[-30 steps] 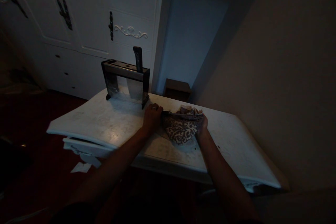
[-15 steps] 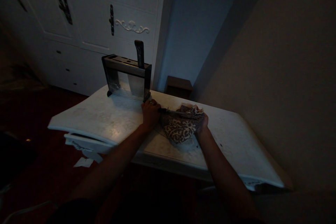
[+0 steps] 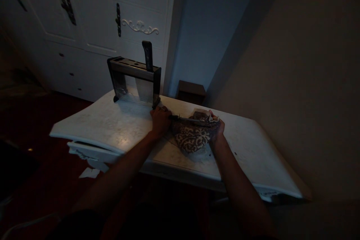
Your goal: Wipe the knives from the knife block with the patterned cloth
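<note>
While the left hand (image 3: 161,121) grips a slim tool (image 3: 185,119), the right hand (image 3: 219,129) holds a patterned cloth (image 3: 192,138)

Although the light is weak, the positions can be told: the slim tool runs from the left hand toward the right one, over the middle of a pale table (image 3: 107,123), and its thin shaft (image 3: 194,120) lies along the upper folds of the patterned cloth. Whether the bundle rests on the table or hangs just over it, I cannot tell. The fingers of the left hand are closed around the dark handle (image 3: 173,117) — the thumb is not clear to see. The right hand is curled about the right end of the cloth, and most of its fingers are hidden by the fabric.

In my judgement, the slim tool will be stiff and rather light, and the handle is the proper place to take it. Because I cannot tell if the shaft carries an edge, it is wise to have fabric between it and the fingers. The cloth looks soft and limp, so it wants a gathered, thick hold — a loose fold could slip along smooth metal. Beyond the left hand stands a knife block (image 3: 135,71) with an upright black handle (image 3: 148,57).
</note>
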`<state>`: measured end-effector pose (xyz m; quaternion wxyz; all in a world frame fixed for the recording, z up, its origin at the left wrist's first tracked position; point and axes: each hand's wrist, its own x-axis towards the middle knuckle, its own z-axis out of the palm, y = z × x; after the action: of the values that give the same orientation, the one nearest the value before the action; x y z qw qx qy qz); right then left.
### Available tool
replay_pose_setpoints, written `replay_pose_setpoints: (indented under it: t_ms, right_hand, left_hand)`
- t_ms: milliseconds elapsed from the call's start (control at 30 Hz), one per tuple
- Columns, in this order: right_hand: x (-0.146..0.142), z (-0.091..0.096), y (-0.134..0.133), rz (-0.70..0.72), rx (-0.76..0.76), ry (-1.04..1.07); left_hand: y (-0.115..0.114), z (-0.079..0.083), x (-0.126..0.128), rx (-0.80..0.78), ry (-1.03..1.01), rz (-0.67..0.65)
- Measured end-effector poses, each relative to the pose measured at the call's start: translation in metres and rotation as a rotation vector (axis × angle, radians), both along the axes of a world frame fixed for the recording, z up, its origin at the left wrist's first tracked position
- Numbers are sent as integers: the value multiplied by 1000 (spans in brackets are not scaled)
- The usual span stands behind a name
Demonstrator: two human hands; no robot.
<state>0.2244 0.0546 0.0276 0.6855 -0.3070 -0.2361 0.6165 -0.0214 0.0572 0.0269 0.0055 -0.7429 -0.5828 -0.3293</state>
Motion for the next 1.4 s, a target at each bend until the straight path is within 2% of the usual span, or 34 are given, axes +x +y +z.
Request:
replay_pose_setpoints:
  t_ms: [133, 200, 333, 533, 633, 833, 1033, 1100, 1233, 1400]
  right_hand:
    - [-4, 7, -5, 138, -16, 8]
    - [-6, 9, -6, 146, -7, 13]
    - [-7, 8, -7, 66, -31, 52]
    - [-2, -1, -1, 45, -82, 112]
    - [6, -5, 3, -3, -99, 89]
    - [27, -9, 6, -219, -22, 128]
    - [26, -7, 5, -279, -112, 91]
    - [17, -3, 2, -231, -106, 69]
    - [-2, 9, -6, -40, -79, 45]
    - [-25, 25, -23, 175, 94, 10]
  left_hand:
    - [0, 2, -2, -47, 9, -17]
    - [0, 3, -4, -59, 22, -17]
    - [-1, 5, -7, -102, 76, 18]
    - [-3, 7, -8, -150, 121, 48]
    - [-4, 6, -11, -139, 64, 77]
    - [-8, 7, -16, -145, -25, 110]
    - [-1, 3, -19, -175, -193, 151]
    - [0, 3, -19, -233, -239, 162]
    - [1, 6, -18, -345, -276, 164]
    - [2, 5, -15, -375, -197, 14]
